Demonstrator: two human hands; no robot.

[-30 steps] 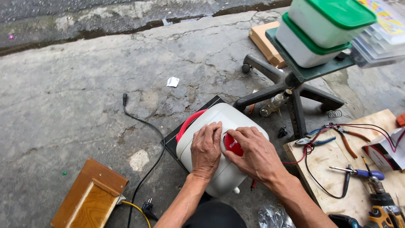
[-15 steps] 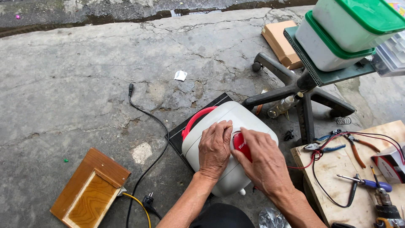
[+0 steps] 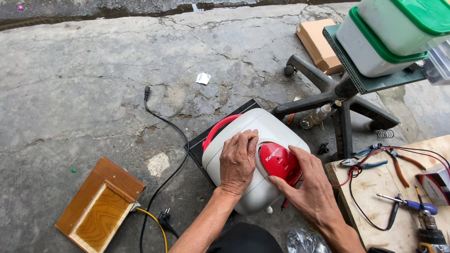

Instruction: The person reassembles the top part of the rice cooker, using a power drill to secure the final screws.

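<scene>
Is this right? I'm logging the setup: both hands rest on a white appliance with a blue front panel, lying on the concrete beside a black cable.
Not quite: the head view shows the front panel is red, not blue. The rest holds: the left hand and right hand rest on the white appliance, which lies on the concrete beside a black cable.

One head-worn camera looks steeply down and slightly forward from above the person's forearms, close enough that the white and red appliance [image 3: 255, 159] fills the lower centre. Beyond the appliance lies cracked concrete floor [image 3: 93, 70]; right of it, a wooden board [image 3: 379, 206] is cut by the frame edge. No second view exists.
</scene>
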